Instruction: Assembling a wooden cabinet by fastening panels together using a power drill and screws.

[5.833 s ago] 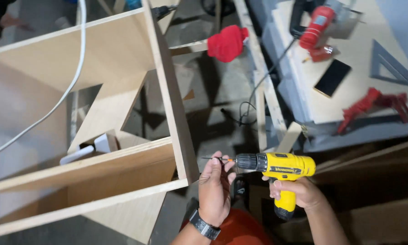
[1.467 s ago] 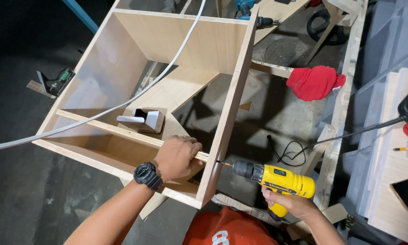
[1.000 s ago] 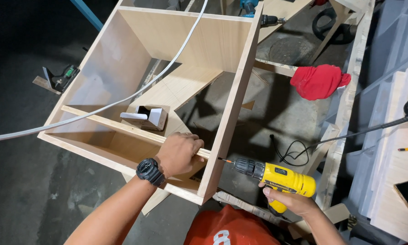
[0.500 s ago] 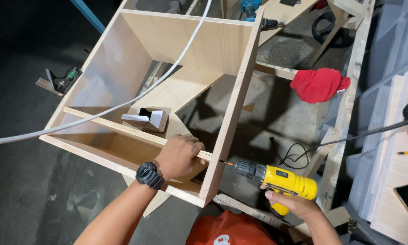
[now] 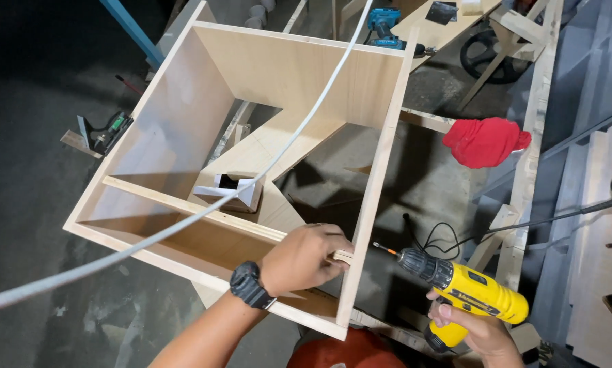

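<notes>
A large open box of pale, smooth plywood panels, square-cornered and without a front or back, lies on a dark, rough concrete floor, seen from above. Inside it a narrow pale wooden rail runs across from the left wall to the right wall, and through the open frame a small white angular bracket-shaped piece and pale offcut boards show on the floor. The person's left hand, with a black round wristwatch on the wrist, is curled around the right end of the rail, pressing it where it meets the thin right side panel; its grip is closed on the rail. The right hand wraps the handle of a yellow and black plastic cordless drill, grip closed tight on it, with the dark chuck and an orange-tipped bit aimed at the outer face of that side panel, close to it but not touching. A thick white cable sweeps diagonally across the view in front of the box. To the right a crumpled red cloth rests on a rough timber frame, a thin black cord coils on the floor, and a teal and black power drill lies beyond the box's far edge.
</notes>
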